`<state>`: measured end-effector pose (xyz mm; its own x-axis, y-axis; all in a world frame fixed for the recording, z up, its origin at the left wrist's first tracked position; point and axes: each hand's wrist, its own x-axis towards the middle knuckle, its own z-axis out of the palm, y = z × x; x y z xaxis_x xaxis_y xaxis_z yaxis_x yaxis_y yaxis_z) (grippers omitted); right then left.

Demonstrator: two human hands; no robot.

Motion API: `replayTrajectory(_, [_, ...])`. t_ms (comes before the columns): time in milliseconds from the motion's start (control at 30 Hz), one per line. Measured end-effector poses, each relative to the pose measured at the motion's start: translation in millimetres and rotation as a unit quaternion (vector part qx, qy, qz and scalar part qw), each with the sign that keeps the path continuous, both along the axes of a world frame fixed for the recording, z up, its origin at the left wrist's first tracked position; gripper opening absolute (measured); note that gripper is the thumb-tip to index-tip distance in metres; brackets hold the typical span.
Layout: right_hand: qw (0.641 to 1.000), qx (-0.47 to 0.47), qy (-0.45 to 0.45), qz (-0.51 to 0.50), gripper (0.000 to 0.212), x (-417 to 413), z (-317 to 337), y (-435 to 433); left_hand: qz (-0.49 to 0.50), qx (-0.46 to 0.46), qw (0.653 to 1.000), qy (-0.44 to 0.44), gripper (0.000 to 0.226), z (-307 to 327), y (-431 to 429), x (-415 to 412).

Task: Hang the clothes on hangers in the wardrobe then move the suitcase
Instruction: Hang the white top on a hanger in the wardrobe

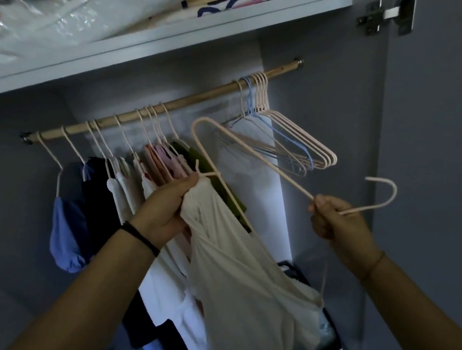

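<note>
My right hand [331,216] grips a pale pink hanger [250,153] at the base of its hook, and the hook points right. My left hand [168,205] holds the top of a cream garment [242,280] bunched against the hanger's other arm. The garment hangs down in front of me. Behind runs the wooden wardrobe rail [189,100]. Several hung clothes [130,189] fill its left half. Several empty hangers [285,139], pink with one blue, hang at its right end. No suitcase is in view.
A grey shelf [211,28] above the rail carries plastic-wrapped bedding and folded fabric. The open wardrobe door with its hinge [389,13] stands at the right. A dark basket [297,272] with clothes sits on the wardrobe floor behind the garment.
</note>
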<state>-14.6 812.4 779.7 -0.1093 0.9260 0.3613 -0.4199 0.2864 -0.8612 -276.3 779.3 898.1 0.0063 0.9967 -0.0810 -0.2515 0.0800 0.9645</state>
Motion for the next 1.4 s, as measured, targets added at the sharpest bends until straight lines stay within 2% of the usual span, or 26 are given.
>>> replayTrajectory(167, [0.99,0.004,0.132,0.044,0.043,-16.2,20.7,4.3,0.005,-0.009,0.998,0.063,0.023,3.1,5.6,21.7])
replayTrajectory(300, [0.974,-0.016,0.219,0.061,0.046,-28.8,32.0,8.5,-0.018,-0.02,0.996,0.087,0.021,1.9,10.0,34.2])
replayTrajectory(400, [0.976,-0.023,0.211,0.052,0.056,-39.4,26.4,10.4,-0.035,-0.024,0.997,0.07,0.022,3.7,13.4,40.0])
replayTrajectory(500, [0.98,-0.05,0.187,0.044,0.062,-47.5,4.3,12.9,-0.034,-0.028,0.999,0.001,0.028,12.3,17.9,33.8])
replayTrajectory(567, [0.981,-0.084,0.17,0.039,0.064,-47.3,-15.0,12.7,-0.031,-0.023,0.999,-0.021,0.022,20.0,19.3,24.5])
replayTrajectory(600, [0.982,-0.1,0.158,0.03,0.064,-45.3,-24.2,11.8,-0.027,-0.02,0.999,-0.028,0.022,22.6,20.2,18.9])
replayTrajectory(667, [0.987,-0.122,0.108,-0.004,0.058,-37.9,-36.7,7.7,-0.02,-0.021,0.998,-0.053,0.041,23.5,24.6,3.5])
replayTrajectory(733, [0.991,-0.118,0.012,-0.059,0.049,-27.7,-40.5,4.1,-0.005,-0.025,0.997,-0.072,0.056,22.5,27.7,-12.9])
replayTrajectory(833, [0.978,-0.078,-0.149,-0.126,0.044,-10.9,-28.8,3.7,0.042,-0.013,0.998,-0.043,0.036,17.3,29.2,-27.8])
replayTrajectory(933, [0.951,-0.019,-0.269,-0.15,0.04,2.5,-5.2,6.4,0.098,0.014,0.992,0.072,0.018,4.3,29.8,-24.5])
replayTrajectory(1000, [0.932,0.015,-0.332,-0.143,0.038,4.4,13.1,8.8,0.121,0.064,0.96,0.246,0.015,-4.3,28.0,-17.7])
replayTrajectory(1033, [0.925,0.029,-0.354,-0.135,0.037,3.3,22.4,10.3,0.121,0.112,0.923,0.348,0.016,-7.6,26.9,-14.5])
replayTrajectory(1100, [0.914,0.056,-0.387,-0.107,0.035,-1.5,41.9,12.4,0.119,0.215,0.809,0.533,0.017,-13.6,26.3,-9.6])
replayTrajectory(1167, [0.903,0.085,-0.417,-0.065,0.035,-7.2,60.6,14.4,0.121,0.245,0.699,0.661,0.02,-16.4,25.2,-5.2])
replayTrajectory(1200, [0.896,0.096,-0.432,-0.045,0.036,-10.0,69.2,15.9,0.121,0.243,0.657,0.704,0.022,-18.5,25.2,-2.7])
replayTrajectory(1233, [0.889,0.105,-0.445,-0.026,0.036,-12.6,77.2,18.3,0.117,0.241,0.629,0.73,0.024,-21.7,25.7,-0.2])
replayTrajectory(1267, [0.881,0.114,-0.458,-0.011,0.035,-15.2,84.9,20.7,0.117,0.241,0.619,0.739,0.025,-24.7,25.8,3.1])
replayTrajectory(1300, [0.871,0.122,-0.477,0.001,0.034,-18.2,92.5,23.6,0.116,0.241,0.624,0.734,0.026,-27.1,25.7,6.0])
replayTrajectory(1333, [0.858,0.128,-0.497,0.012,0.032,-20.8,100.0,25.6,0.115,0.244,0.645,0.715,0.028,-28.7,24.9,8.4])
replayTrajectory(1400, [0.848,0.136,-0.512,0.034,0.037,-24.7,113.6,28.4,0.092,0.24,0.72,0.644,0.035,-31.7,25.7,9.7])
